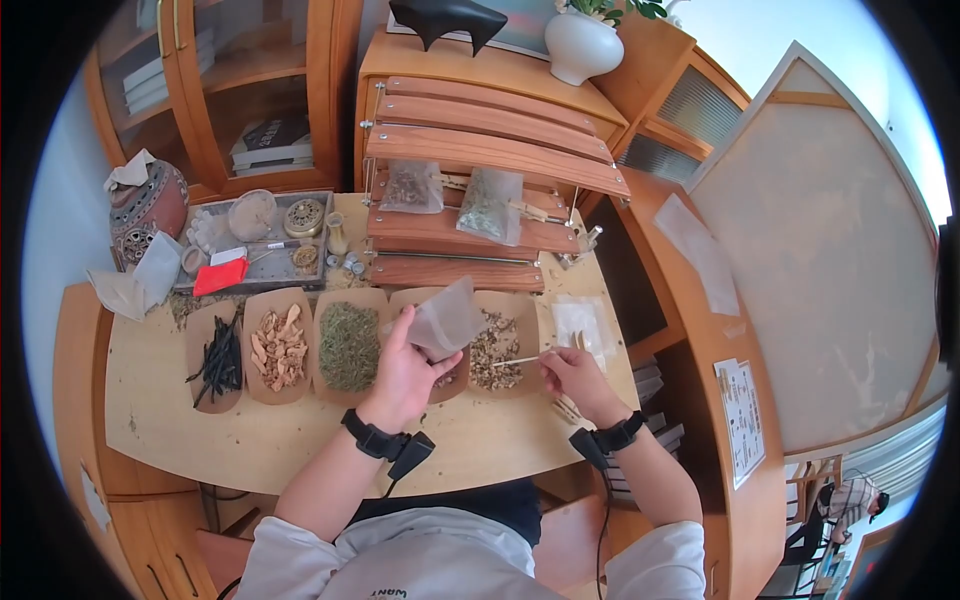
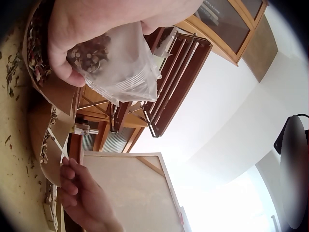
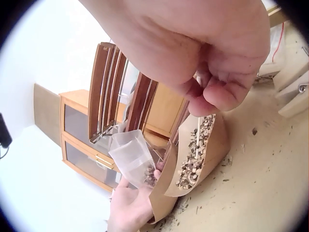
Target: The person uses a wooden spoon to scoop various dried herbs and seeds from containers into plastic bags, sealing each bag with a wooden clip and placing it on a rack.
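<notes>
My left hand [image 1: 398, 372] holds a translucent mesh-like bag [image 1: 447, 318] between thumb and fingers, above a kraft-paper tray partly hidden beneath it. Dark dried pieces [image 2: 91, 55] lie in the bottom of the bag, as the left wrist view shows. With thumb and fingertips, my right hand [image 1: 578, 382] pinches a thin pale stick-like handle [image 1: 518, 361]. Its far end reaches into the rightmost paper tray [image 1: 530, 325], among chopped dried bits [image 3: 192, 166]; that end is buried from sight.
Left of these stand paper trays with green dried herb [image 1: 348, 345], tan slices [image 1: 280, 350] and dark strips [image 1: 217, 362]. A wooden slatted rack [image 1: 490, 150] behind carries two filled bags. Further left sits a grey tray [image 1: 318, 270] of small tools; clear packets [image 1: 583, 322] lie right.
</notes>
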Motion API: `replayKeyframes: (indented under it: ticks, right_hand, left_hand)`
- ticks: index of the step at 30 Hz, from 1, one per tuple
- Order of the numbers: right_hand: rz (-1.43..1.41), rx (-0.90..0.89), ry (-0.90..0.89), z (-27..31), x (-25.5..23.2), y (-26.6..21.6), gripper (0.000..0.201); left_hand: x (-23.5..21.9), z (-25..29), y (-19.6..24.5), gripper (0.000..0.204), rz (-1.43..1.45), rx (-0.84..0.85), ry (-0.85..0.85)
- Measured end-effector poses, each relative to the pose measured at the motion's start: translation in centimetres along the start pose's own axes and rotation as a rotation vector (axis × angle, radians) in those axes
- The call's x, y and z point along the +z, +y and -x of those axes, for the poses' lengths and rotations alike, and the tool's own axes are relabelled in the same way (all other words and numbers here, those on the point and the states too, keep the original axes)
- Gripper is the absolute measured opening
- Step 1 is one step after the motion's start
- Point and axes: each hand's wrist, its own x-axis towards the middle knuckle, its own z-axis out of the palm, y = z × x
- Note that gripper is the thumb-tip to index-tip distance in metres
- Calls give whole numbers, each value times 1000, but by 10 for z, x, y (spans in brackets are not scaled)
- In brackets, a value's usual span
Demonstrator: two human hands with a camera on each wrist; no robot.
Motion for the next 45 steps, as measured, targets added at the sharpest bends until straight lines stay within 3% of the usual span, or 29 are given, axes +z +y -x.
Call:
replayKeyframes:
  ticks: [9, 16, 23, 26, 30, 34, 37, 45]
  right_hand:
    - [-220, 91, -50, 3, -8, -6, 18]
    - [-288, -45, -2, 10, -14, -47, 19]
    - [47, -328, 59, 37, 26, -86, 23]
    - [91, -396, 248, 27, 5, -73, 21]
    - [374, -411, 297, 6, -24, -31, 20]
    - [378, -296, 200, 17, -17, -20, 22]
    - [194, -214, 89, 12, -12, -8, 21]
    - [-24, 25, 14, 5, -4, -1, 19]
  left_hand:
    - [0, 1, 1, 59, -7, 12, -17]
    - [0, 0, 0, 60, -8, 11, 7]
    - [1, 0, -1, 59, -13, -1, -3]
    - [-3, 1, 0, 57, 10, 12, -53]
    - [-1, 1, 0, 58, -2, 11, -7]
    - [-2, -1, -1, 58, 0, 10, -3]
    - [-3, -1, -2, 56, 6, 7, -3]
    - [-1, -1, -1, 58, -3, 0, 3]
